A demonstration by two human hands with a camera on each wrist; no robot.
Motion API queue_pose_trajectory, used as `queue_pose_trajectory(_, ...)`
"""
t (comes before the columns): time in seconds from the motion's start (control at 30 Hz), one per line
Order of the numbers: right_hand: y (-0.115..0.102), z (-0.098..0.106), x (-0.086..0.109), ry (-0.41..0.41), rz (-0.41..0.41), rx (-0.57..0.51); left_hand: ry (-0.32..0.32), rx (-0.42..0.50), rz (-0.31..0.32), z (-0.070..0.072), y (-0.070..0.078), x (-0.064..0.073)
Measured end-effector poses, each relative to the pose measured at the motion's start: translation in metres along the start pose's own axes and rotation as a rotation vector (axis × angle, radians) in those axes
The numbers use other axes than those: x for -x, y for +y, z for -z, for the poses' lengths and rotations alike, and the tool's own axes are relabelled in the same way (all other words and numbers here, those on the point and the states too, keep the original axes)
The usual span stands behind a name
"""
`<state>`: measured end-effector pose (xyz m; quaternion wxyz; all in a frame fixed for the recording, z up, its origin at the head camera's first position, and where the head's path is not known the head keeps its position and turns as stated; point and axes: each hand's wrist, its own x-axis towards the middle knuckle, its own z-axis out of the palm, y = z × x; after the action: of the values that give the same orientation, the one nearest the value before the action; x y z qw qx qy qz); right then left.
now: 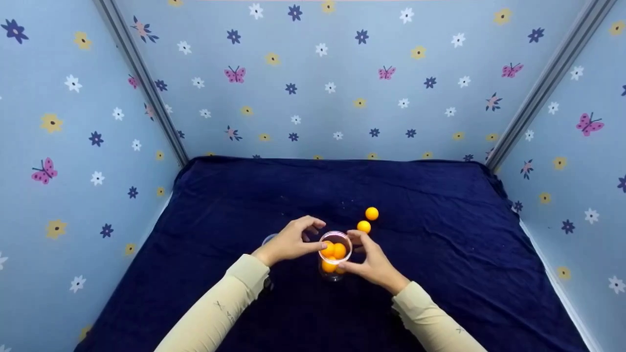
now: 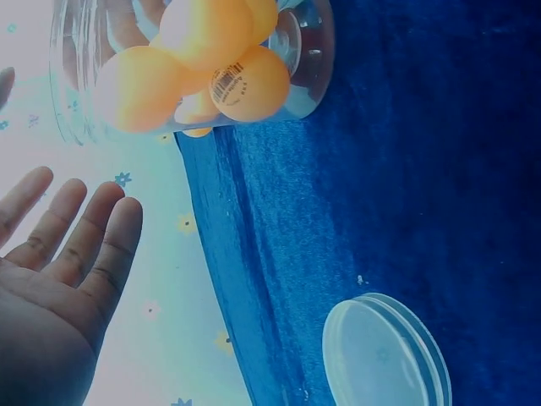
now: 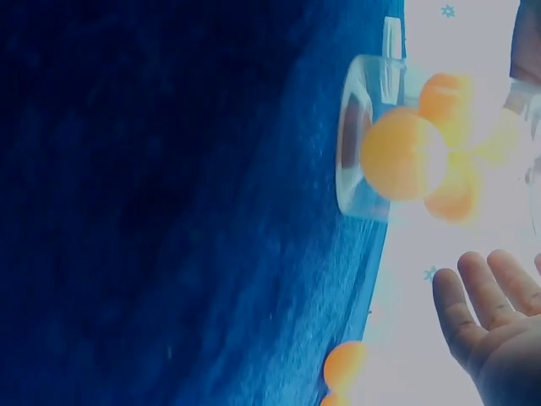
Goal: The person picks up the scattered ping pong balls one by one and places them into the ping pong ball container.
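A clear plastic jar [image 1: 332,277] with several orange ping-pong balls [image 1: 339,251] in it stands upright on the dark blue cloth, its mouth uncovered. My left hand [image 1: 292,239] is at the jar's left side, thumb tip by the rim; in the left wrist view its fingers [image 2: 106,254] are spread, apart from the jar. On the other side, my right hand [image 1: 374,261] has thumb and forefinger close around the rim. Its other fingers [image 3: 461,313] reach out straight beside the jar in the right wrist view. One ball in the jar [image 2: 251,85] bears dark print.
Two loose orange balls [image 1: 371,213] lie on the cloth [image 1: 440,234] beyond my right hand. A clear round lid [image 2: 376,355] lies on the cloth to the left, mostly hidden behind my left wrist in the head view. Flower-patterned walls [image 1: 332,98] enclose the table.
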<state>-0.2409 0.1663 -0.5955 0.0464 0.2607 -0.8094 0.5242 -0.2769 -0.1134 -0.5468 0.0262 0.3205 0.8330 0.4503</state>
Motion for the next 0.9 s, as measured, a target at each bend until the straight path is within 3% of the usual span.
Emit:
queue_pose_trajectory(0.23, 0.004, 0.016, 0.004, 0.112, -0.004, 0.017, -0.001, 0.012, 0.024, -0.002, -0.004, 0.006)
queue_pose_trajectory(0.4, 0.009, 0.025, 0.006, 0.165, -0.035, 0.055, -0.02, 0.069, 0.062, -0.005, -0.008, 0.009)
queue_pose_trajectory(0.9, 0.021, 0.035, 0.007, 0.191, -0.132, 0.133, -0.06, 0.172, 0.052, -0.028, -0.012, 0.008)
